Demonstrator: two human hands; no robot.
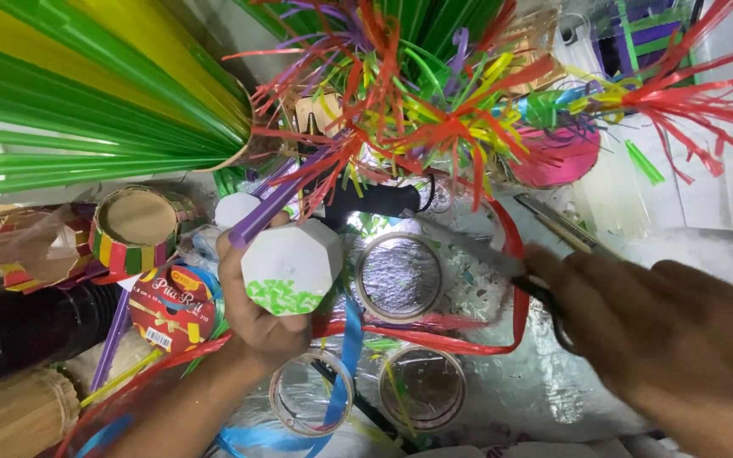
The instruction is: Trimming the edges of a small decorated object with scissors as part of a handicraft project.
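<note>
Two hands crowd the cluttered table: left hand (258,318) grips a white octagonal block (290,267), right hand (646,326) grips scissors (502,259).

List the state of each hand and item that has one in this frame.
Left hand: gripping the white octagonal block, raised off the table.
Purple straw: pinned against the block, tilted.
Right hand: closed on the scissors, blurred.
Scissors: blade pointing left, open or shut unclear.
Clear tape rolls: lying flat.
Red ribbon: loose, looped.
</note>
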